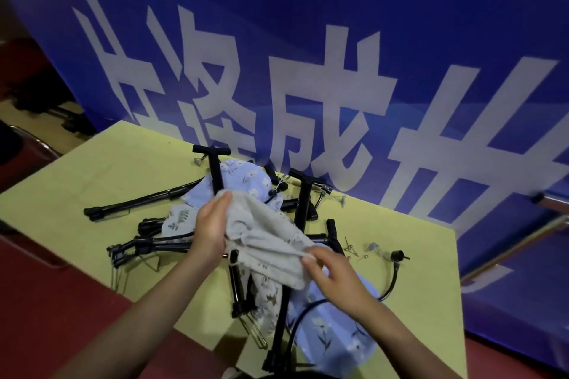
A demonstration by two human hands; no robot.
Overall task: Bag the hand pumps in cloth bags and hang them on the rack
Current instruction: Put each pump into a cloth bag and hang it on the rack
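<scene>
Several black hand pumps (303, 203) lie tangled on a yellow-green table (107, 172), T-handles and hoses pointing every way. Between both hands hangs a cream cloth bag (264, 234), lifted above the pile. My left hand (212, 224) grips its upper left edge, thumb on top. My right hand (332, 277) pinches its lower right edge. One blue floral bag (243, 175) lies under a pump (215, 172) at the back; another blue floral bag (335, 338) lies at the front right. A white bag with a leaf print (178, 218) sits to the left.
A blue banner (308, 55) with large white characters stands right behind the table. Small metal clips and a loose hose end (397, 255) lie at the table's right. Red floor (46, 317) surrounds the table. A dark chair frame (30, 138) shows at far left.
</scene>
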